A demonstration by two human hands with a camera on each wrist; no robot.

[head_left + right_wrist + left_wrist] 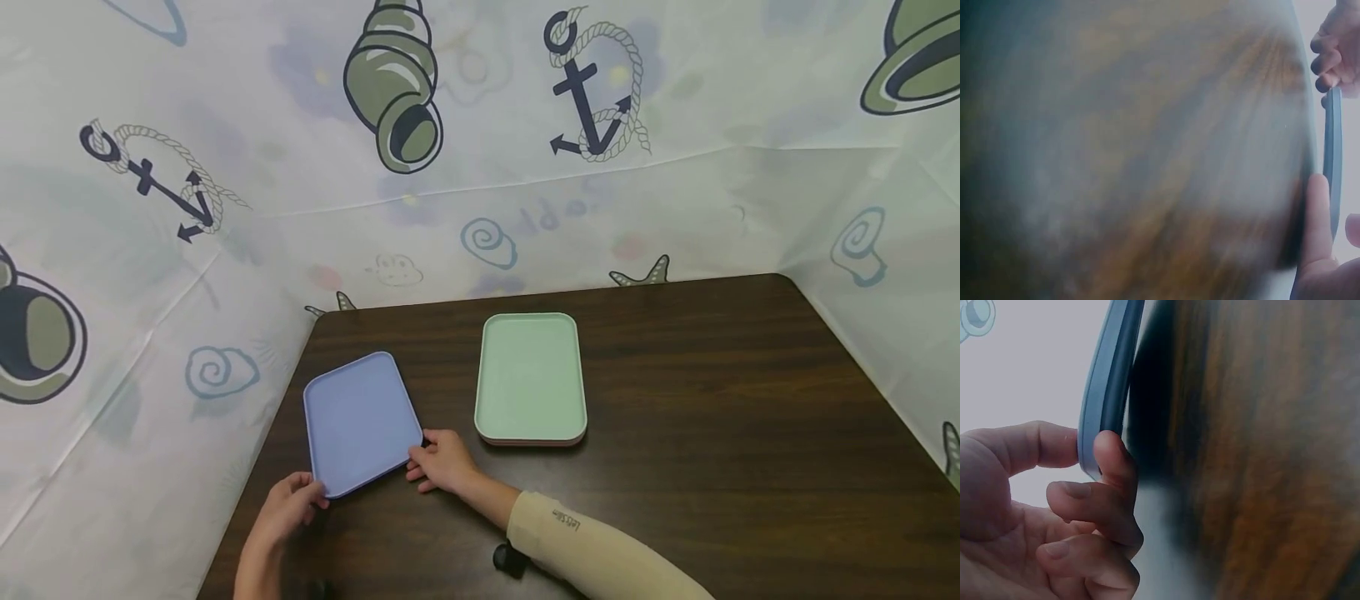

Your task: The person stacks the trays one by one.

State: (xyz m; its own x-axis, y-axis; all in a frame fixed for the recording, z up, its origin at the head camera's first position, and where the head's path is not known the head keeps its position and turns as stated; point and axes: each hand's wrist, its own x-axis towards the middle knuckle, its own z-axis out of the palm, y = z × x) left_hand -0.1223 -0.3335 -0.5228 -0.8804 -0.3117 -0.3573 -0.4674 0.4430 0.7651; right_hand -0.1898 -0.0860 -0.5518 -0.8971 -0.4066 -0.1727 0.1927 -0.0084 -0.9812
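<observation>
A blue-violet rectangular tray point(362, 427) with a low rim is held at a slant over the left part of the table. My left hand point(283, 512) pinches its near left corner; in the left wrist view the thumb lies on one face of the tray point(1100, 394) and the index finger on the other. At the near right corner my right hand point(444, 462) grips the tray's edge between thumb and fingers. Through the right wrist view the tray point(1332, 150) appears edge-on, with the left hand point(1338, 53) at its far end.
A light green tray point(531, 379) lies right of the blue-violet one, on top of a pinkish layer showing along its near edge. A small black object point(510, 561) is by the right forearm. Patterned white cloth point(480, 125) surrounds the dark wooden table point(712, 417).
</observation>
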